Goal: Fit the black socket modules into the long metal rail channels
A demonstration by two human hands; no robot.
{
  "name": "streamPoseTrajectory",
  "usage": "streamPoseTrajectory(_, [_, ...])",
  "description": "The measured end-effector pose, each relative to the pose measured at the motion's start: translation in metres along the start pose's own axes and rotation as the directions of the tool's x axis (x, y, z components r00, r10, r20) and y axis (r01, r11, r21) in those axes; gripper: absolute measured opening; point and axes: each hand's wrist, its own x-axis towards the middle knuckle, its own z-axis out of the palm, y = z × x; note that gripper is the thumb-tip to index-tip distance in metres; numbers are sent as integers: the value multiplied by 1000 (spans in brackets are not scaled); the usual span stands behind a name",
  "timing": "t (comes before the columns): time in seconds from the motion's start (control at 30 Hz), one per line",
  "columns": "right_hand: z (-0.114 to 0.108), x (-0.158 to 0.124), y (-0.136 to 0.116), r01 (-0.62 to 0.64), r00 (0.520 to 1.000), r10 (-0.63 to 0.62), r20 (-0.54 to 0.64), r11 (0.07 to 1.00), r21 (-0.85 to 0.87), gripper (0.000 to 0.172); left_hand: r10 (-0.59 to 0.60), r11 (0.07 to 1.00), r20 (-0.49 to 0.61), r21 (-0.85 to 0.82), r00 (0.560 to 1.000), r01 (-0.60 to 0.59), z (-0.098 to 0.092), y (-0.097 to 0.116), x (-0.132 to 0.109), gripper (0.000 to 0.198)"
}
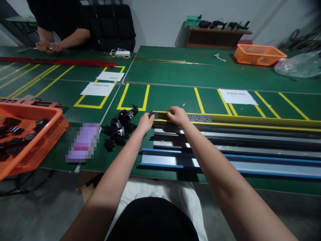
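My left hand [146, 122] grips a small black socket module [153, 115] at the left end of a long yellow-edged rail [240, 121]. Over the same rail, a little to the right, my right hand [178, 115] is curled with its thumb and fingers close together; whatever lies between them is hidden. Several dark socket modules [199, 118] with slotted faces sit in a row in the rail, just right of that hand. Beside my left hand, a loose pile of black socket modules [120, 129] lies on the green table [173, 75].
Nearer me lie black-and-silver rails [238, 140] and a blue-edged rail [265, 164]. An orange basket [47, 137] of black parts and a blurred purple thing [84, 142] are at left. Across the table, a person [60, 26] works near a red rail [62, 63]. Another orange basket [259, 55] stands far right.
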Motion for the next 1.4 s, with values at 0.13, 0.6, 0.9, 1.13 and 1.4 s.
streamPoseTrajectory(0.13, [-19,-17,43,-77,978,70,-197,996,-32,35,29,996,6,86,1000,-29,-14,1,-10,28])
streamPoseTrajectory(0.6, [-50,-49,131,-571,821,538,-191,774,-273,49,35,959,-27,282,999,-26,-12,21,-13,25])
streamPoseTrajectory(0.9, [-51,-49,129,-600,800,564,-205,757,-258,49,43,934,0,354,999,-40,-17,24,-5,31])
streamPoseTrajectory(1.13, [-51,-50,127,-616,787,578,-214,748,-246,48,66,962,63,260,996,-80,-3,41,-5,35])
streamPoseTrajectory(1.4, [-51,-52,126,-605,796,562,-224,751,-265,50,77,960,123,260,989,-107,16,61,-3,37])
